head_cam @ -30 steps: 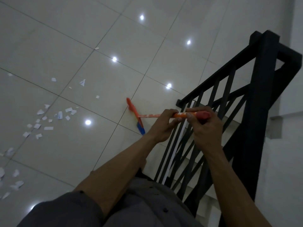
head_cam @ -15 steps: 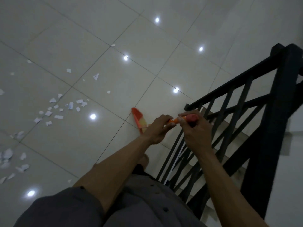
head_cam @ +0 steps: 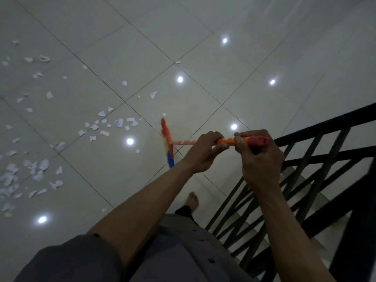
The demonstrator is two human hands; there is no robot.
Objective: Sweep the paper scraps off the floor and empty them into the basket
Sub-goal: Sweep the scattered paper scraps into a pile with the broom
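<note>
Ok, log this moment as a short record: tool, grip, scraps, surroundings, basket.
tool: orange-handled broom with an orange head and yellow-and-blue bristles, head lowered towards the floor
grip: left hand grips the handle just below the right hand, which grips its red end
scraps: white torn paper scraps scattered on the glossy pale tiled floor, left of the broom head
surroundings: black metal stair railing at right; bare foot below the hands
basket: not in view

Paper scraps [head_cam: 105, 127] lay across the left of the frame on the floor [head_cam: 203, 58], the broom [head_cam: 167, 143] at centre, the railing [head_cam: 305, 169] lower right.
</note>
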